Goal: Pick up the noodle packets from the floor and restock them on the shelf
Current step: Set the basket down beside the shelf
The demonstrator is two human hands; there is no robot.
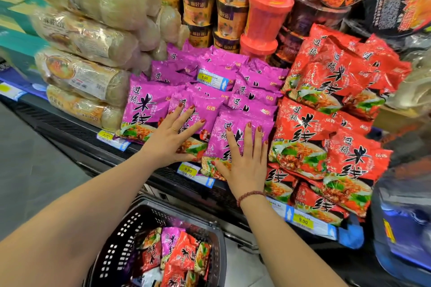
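Head camera view of a shop shelf [77,130] stacked with noodles. Both hands lie flat, fingers straight and spread, on the front row of purple noodle packets [210,70]. The left hand [173,140] presses one purple packet [203,105], and the right hand [245,165] presses the neighbouring packet [235,119] just beside it; neither hand curls round anything. A ring [173,128] sits on the left hand and a bead bracelet [250,194] on the right wrist.

Beyond the fingertips, more purple packets rise in rows, with noodle cups [200,7] stacked behind them. To the right of the right hand, red noodle packets [326,123] are piled, touching the purple ones. To the left of the left hand stand clear-wrapped noodle bundles [88,42]. Between the two hands, on the shelf edge, is a yellow price tag [187,170]. Below the wrists, a black basket [116,240] on the floor holds loose red and purple packets [177,254].
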